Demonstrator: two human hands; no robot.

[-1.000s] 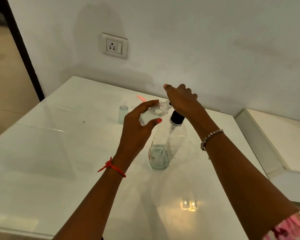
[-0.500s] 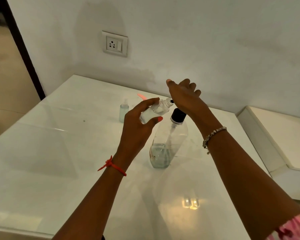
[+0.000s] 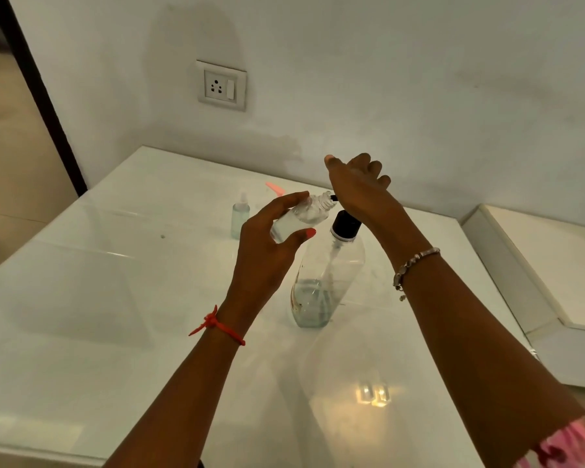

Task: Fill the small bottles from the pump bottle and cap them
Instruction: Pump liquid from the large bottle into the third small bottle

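Pump bottle (image 3: 328,278) stands mid tabletop (image 3: 115,298), low on liquid. Left hand (image 3: 267,244) pinches the tilted small bottle (image 3: 301,214) between thumb and fingers, mouth at the nozzle (image 3: 333,197). Right hand (image 3: 358,187) bears on the pump head, fingers loose, spread, gripping nothing. Best: short straight presses, mouth tight under the nozzle, base not tipped. Second small bottle (image 3: 240,214) stands behind, left.
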